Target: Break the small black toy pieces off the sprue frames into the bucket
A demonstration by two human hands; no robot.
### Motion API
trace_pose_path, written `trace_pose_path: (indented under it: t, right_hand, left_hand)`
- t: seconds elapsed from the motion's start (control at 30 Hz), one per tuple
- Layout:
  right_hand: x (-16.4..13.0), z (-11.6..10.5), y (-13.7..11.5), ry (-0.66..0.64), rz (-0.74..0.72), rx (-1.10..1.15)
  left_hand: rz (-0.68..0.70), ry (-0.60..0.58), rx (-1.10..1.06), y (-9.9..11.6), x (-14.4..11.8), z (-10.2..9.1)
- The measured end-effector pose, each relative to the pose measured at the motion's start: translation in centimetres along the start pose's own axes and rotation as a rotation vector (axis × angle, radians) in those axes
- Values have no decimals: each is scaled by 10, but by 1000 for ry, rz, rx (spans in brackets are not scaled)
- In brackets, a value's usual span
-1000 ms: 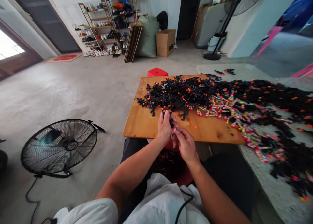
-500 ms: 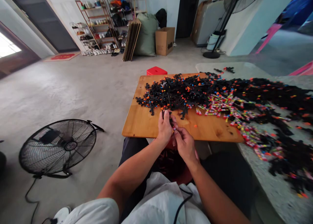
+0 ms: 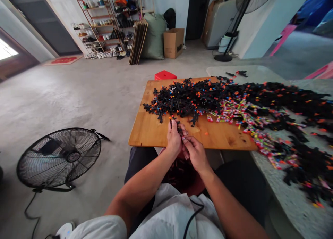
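My left hand point(image 3: 174, 140) is closed around a small black toy gun point(image 3: 172, 121) with an orange tip, its muzzle pointing away from me. Much of the gun is hidden by the fingers. Fingertips of my right hand point(image 3: 195, 150) pinch a small red-and-white piece against the gun's near end; its exact kind is too small to tell. Both hands meet over the near edge of a wooden board point(image 3: 221, 138). Just beyond them lies a heap of black toy guns point(image 3: 182, 98) with orange and blue parts. Right of it spreads a pile of small colourful tubes point(image 3: 234, 112).
A dark red container point(image 3: 182, 176) sits between my legs below the board. More black toy guns point(image 3: 309, 162) cover a speckled stone table point(image 3: 281, 194) at right. A red stool point(image 3: 165, 74) stands behind the board, a black floor fan point(image 3: 59, 159) at left.
The view has shifted slightly, so the scene sits a little farther left. Both hands stay together on the toy gun; the red-and-white piece shows less between the fingers.
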State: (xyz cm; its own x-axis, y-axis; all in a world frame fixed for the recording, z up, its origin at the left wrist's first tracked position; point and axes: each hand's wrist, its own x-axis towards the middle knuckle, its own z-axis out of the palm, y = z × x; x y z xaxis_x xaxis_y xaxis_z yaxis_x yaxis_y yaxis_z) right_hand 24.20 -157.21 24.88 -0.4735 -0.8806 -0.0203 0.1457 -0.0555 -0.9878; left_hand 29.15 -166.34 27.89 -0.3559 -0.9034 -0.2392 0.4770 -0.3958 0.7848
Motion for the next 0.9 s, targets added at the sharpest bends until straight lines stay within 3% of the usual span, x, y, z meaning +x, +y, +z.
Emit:
trace_pose_path:
  t: [0.07, 0.13, 0.27, 0.33, 0.5, 0.6, 0.73, 0.8, 0.9]
  right_hand:
    - [2, 0, -2, 13, 16, 40]
    - [4, -1, -6, 53, 35, 107]
    - [8, -6, -18, 110, 119, 281]
    - [10, -9, -23, 103, 160, 339]
    - [9, -9, -20, 72, 194, 372]
    - [5, -6, -12, 129, 101, 225]
    - [1, -6, -4, 207, -118, -213]
    - [0, -8, -3, 206, -178, -340]
    - [1, -16, -2, 144, -142, -343]
  left_hand:
    - [-28, -2, -29, -4, 4, 0]
    - [-78, -74, -91, -5, 9, -2]
    - [-182, -410, -140, 1, 10, -10]
    - [-237, -504, -77, 5, 5, -16]
    - [-369, -542, 135, 1, -5, -27]
    - [-293, -516, 166, -10, -7, -26]
    - [-128, -463, 96, -25, -11, -20]
    - [-114, -456, 58, -30, -13, -18]
    - [-163, -459, 109, -29, -15, -19]
